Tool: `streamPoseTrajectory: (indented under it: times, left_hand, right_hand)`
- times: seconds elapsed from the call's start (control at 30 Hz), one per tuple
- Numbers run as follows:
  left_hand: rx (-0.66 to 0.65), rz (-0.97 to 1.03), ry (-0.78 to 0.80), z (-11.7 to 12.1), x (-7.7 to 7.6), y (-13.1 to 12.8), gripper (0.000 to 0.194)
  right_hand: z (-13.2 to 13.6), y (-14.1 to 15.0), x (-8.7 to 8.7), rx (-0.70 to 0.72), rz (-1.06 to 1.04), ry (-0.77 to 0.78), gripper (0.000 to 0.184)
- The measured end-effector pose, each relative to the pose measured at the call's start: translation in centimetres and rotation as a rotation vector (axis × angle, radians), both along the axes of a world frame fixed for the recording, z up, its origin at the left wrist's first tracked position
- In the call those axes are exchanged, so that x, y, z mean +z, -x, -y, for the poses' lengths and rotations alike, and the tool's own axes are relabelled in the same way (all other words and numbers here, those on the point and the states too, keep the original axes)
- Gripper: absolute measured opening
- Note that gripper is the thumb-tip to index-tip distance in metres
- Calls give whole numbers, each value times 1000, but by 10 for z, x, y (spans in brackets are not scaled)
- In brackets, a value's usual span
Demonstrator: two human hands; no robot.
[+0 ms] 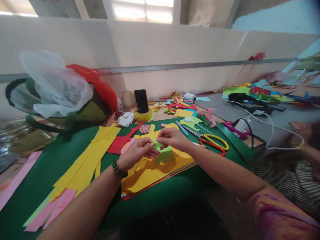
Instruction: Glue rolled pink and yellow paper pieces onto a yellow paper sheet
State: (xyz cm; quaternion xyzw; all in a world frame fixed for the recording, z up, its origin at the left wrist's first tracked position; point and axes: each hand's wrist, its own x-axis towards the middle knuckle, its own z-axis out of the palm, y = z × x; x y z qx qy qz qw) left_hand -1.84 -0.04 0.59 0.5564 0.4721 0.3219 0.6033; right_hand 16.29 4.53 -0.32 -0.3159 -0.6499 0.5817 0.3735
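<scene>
Between my two hands is a small light green strip (157,144), which looks like felt or craft paper. My left hand (143,148), with a dark green bead bracelet at the wrist, pinches its left end. The fingers of my right hand (172,138) are closed on the right end. Just below lies a larger light green piece (165,155) on a stack of orange-yellow sheets (147,178). A narrow yellow strip (151,130) shows behind the fingers; whether it is held cannot be made out.
Right of the stack lie yellow-handled scissors (217,141), red-handled scissors (212,147) and a pink glue gun (211,117). Yellow strips (86,163) spread across the green table cover (30,170) on the left. A phone (141,101) stands behind yellow tape (143,115). Another person's arm (306,146) is at right.
</scene>
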Motion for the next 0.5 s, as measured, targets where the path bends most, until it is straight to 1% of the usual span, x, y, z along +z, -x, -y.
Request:
streamPoseTrajectory:
  times: [0.27, 0.5]
  left_hand:
    - [13, 3, 0, 0, -3, 0, 53]
    - [26, 12, 7, 0, -3, -1, 53]
  right_hand:
    - [0, 2, -4, -13, -24, -20, 32]
    - [-1, 1, -8, -6, -4, -98, 25]
